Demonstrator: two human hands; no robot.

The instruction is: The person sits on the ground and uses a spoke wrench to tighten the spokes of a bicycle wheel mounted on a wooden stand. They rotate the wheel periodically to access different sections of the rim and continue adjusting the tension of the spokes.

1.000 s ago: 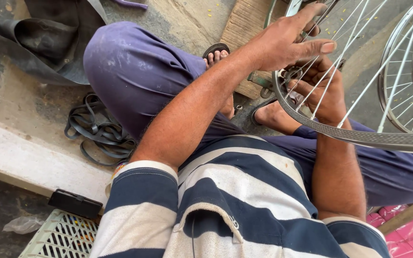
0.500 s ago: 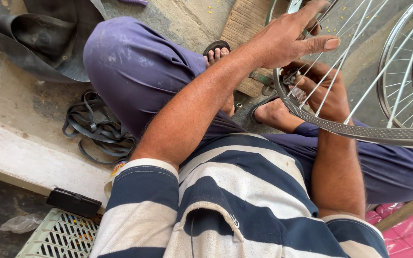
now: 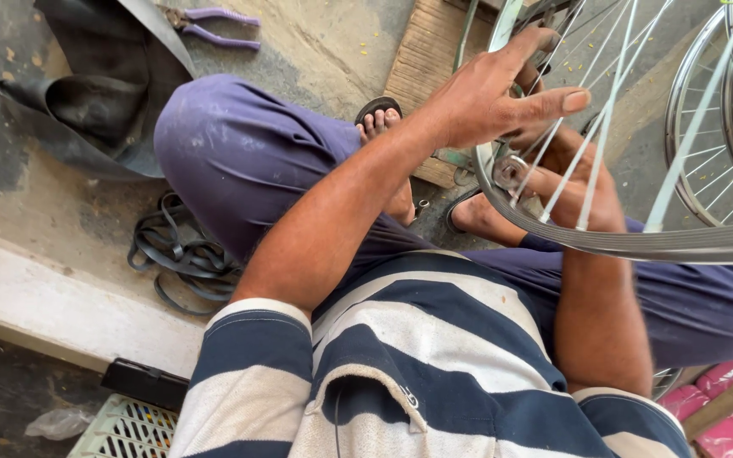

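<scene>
Left hand [image 3: 502,97] rests on the wheel [image 3: 604,242] spokes, fingers spread; right hand [image 3: 574,182] at four o'clock grips a spoke [image 3: 553,191], fingers closed

Left arm: bare forearm stretched toward 1 o'clock.
Left hand [image 3: 485,102]: fingers spread, thumb pointing to 3 o'clock.
Right arm: forearm raised toward 12 o'clock.
Right hand [image 3: 574,182]: fingers curled, partly hidden.
</scene>
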